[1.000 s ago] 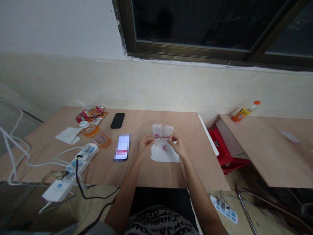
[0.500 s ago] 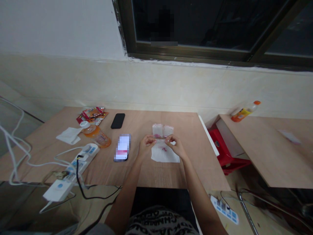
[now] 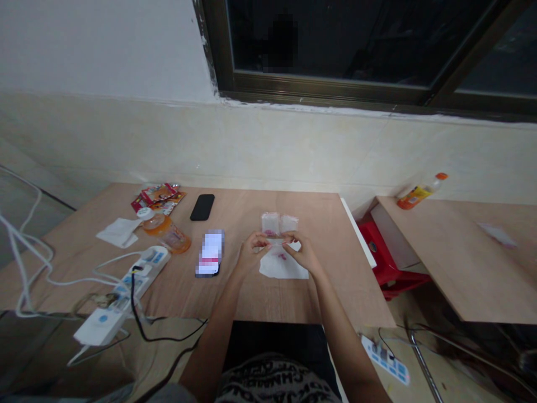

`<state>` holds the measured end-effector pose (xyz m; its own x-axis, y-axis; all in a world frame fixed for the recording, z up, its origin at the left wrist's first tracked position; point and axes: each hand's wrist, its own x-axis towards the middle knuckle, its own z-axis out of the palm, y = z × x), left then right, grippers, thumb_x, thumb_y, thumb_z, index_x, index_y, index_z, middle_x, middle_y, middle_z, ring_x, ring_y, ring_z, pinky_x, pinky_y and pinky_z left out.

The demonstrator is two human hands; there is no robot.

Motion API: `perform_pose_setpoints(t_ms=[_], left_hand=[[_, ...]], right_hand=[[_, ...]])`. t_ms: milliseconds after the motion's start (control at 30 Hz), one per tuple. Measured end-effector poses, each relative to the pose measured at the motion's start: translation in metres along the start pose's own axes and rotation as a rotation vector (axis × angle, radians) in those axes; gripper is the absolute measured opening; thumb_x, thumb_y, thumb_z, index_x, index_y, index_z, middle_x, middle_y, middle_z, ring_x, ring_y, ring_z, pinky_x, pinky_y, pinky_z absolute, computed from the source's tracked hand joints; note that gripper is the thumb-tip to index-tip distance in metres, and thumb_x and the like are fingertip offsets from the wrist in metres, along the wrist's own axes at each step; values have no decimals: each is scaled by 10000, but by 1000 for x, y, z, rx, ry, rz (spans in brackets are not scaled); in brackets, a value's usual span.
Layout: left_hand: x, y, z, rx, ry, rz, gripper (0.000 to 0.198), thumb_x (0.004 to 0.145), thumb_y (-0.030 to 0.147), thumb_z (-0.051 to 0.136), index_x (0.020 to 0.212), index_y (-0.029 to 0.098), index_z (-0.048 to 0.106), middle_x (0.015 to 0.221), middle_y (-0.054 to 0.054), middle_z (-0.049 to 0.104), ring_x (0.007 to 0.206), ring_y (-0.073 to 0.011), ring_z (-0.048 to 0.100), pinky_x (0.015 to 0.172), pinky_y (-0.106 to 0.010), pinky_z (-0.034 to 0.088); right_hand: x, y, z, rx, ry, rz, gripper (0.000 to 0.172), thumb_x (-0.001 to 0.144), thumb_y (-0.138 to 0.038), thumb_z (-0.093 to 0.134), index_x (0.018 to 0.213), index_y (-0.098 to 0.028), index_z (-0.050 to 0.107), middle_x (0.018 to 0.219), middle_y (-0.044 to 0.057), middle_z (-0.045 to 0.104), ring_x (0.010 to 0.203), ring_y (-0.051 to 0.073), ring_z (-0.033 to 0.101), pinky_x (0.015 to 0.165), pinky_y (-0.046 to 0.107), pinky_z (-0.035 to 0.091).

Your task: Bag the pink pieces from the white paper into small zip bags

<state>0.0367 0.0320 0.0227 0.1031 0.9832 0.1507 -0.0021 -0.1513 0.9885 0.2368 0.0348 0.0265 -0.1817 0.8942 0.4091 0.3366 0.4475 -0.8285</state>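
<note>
My left hand [image 3: 254,253] and my right hand [image 3: 302,253] pinch a thin clear plastic film [image 3: 277,243] between their fingertips, above a white tissue [image 3: 283,267] on the wooden table [image 3: 335,285]. Just beyond the fingers stand two small clear plastic packets with pink contents, the left packet [image 3: 271,224] and the right packet [image 3: 289,224]. I cannot tell whether the film is part of these packets. The tissue has a pink mark, partly hidden by my right hand.
To the left lie a blurred phone-like object [image 3: 210,253], a black phone [image 3: 202,207], an orange bottle [image 3: 165,235], snack wrappers [image 3: 157,197] and a power strip [image 3: 145,270] with cables. A red stool [image 3: 388,260] and a second table [image 3: 461,257] stand right.
My hands have come closer together, and their fingertips have dropped slightly toward the tissue. The film stays pinched between them.
</note>
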Motion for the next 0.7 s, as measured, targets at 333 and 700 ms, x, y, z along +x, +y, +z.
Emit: perform_pose_setpoints(t_ms=[333, 700], left_hand=[[-2, 7, 10, 49, 7, 16, 238, 703, 287, 744, 860, 179, 601, 768, -17, 678, 740, -144, 667, 707, -254, 525], [6, 15, 10, 138, 54, 128, 124, 733, 210, 691, 757, 185, 573, 754, -9, 661, 743, -136, 663, 746, -267, 546]], right_hand=[[-2, 0, 4, -40, -6, -11, 189, 860, -281, 636, 1036, -219, 668, 860, 51, 680, 816, 199, 608, 750, 339, 484], [14, -13, 6, 9, -135, -63, 253, 892, -251, 591, 1136, -218, 649, 937, 54, 713, 795, 167, 652, 767, 316, 507]])
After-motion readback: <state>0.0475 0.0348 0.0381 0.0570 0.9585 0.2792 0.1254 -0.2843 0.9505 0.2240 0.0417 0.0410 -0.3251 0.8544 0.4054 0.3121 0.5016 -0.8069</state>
